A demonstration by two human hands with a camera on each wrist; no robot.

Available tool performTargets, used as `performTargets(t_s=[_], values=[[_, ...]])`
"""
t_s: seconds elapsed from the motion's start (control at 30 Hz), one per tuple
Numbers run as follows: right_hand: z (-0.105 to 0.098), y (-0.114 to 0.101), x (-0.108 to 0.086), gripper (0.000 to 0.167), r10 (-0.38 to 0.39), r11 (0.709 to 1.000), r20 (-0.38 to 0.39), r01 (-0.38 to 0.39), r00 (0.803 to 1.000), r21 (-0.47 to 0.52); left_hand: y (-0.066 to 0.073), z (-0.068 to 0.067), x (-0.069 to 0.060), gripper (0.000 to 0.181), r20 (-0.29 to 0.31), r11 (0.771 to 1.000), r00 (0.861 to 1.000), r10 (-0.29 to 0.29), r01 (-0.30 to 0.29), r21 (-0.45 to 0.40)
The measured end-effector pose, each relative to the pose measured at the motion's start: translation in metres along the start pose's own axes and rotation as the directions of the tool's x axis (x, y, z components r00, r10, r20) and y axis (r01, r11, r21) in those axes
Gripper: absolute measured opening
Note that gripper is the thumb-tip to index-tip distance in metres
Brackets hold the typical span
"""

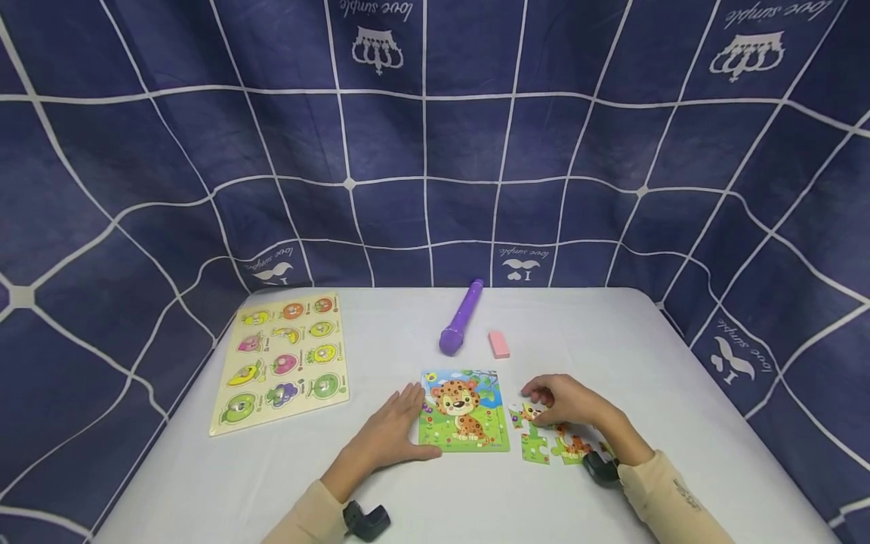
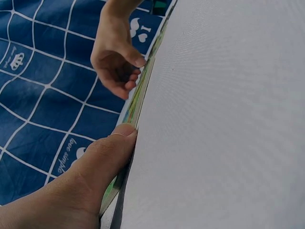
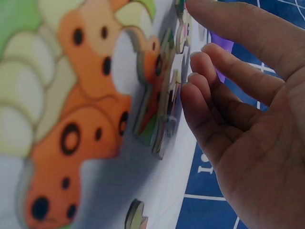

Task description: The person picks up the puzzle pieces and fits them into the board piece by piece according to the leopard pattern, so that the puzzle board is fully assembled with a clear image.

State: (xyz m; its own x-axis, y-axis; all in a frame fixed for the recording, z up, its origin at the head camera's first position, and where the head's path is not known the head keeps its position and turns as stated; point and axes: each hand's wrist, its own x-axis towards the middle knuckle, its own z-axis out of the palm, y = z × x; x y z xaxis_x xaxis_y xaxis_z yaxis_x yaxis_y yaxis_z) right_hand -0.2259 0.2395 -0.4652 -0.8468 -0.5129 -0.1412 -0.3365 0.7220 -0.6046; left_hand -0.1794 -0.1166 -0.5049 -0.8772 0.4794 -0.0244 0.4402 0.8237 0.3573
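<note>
A jigsaw board (image 1: 484, 423) with a spotted leopard cub picture lies flat near the table's middle. My left hand (image 1: 390, 431) rests along its left side, fingers stretched out, thumb (image 2: 112, 148) at the near edge. Right of the board lie several loose jigsaw pieces (image 1: 535, 447) with orange spotted and green parts. Over them is my right hand (image 1: 571, 400), its fingers bent and nothing visible between them. In the right wrist view, one digit's tip touches or nearly touches a piece at the top, while large orange pieces (image 3: 90, 124) fill the left side.
A wooden fruit puzzle board (image 1: 272, 408) lies at the left. Behind the jigsaw board are a purple toy microphone (image 1: 464, 316) and a pink eraser-like block (image 1: 499, 344). A navy curtain (image 1: 462, 143) with white lines surrounds the white table (image 1: 435, 499).
</note>
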Motion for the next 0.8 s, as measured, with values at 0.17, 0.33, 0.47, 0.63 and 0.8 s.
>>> performTargets(t_s=[0.17, 0.33, 0.47, 0.63, 0.8], values=[[0.0021, -0.0003, -0.0014, 0.044, 0.015, 1.0, 0.013, -0.015, 1.0, -0.001, 0.0001, 0.0, 0.0003, 0.115, -0.002, 1.0, 1.0, -0.003, 0.003, -0.004], [0.0021, -0.0032, -0.0011, 0.044, 0.025, 1.0, 0.01, -0.025, 1.0, -0.004, -0.0001, -0.0006, 0.0013, 0.115, -0.003, 1.0, 1.0, -0.006, 0.006, -0.003], [0.0024, -0.0045, -0.0004, 0.043, 0.043, 0.999, 0.009, -0.043, 0.999, -0.004, -0.0004, -0.0002, 0.0017, 0.115, -0.002, 1.0, 1.0, -0.007, 0.007, -0.002], [0.003, -0.0044, 0.0003, 0.04, 0.062, 0.998, 0.015, -0.062, 0.998, -0.01, -0.0009, 0.001, 0.0011, 0.115, -0.006, 1.0, 1.0, 0.002, -0.002, 0.006], [0.0033, -0.0042, 0.0006, 0.036, 0.089, 0.996, 0.013, -0.089, 0.996, -0.01, -0.0016, 0.0024, 0.0005, 0.115, -0.013, 1.0, 1.0, 0.009, -0.009, 0.012]])
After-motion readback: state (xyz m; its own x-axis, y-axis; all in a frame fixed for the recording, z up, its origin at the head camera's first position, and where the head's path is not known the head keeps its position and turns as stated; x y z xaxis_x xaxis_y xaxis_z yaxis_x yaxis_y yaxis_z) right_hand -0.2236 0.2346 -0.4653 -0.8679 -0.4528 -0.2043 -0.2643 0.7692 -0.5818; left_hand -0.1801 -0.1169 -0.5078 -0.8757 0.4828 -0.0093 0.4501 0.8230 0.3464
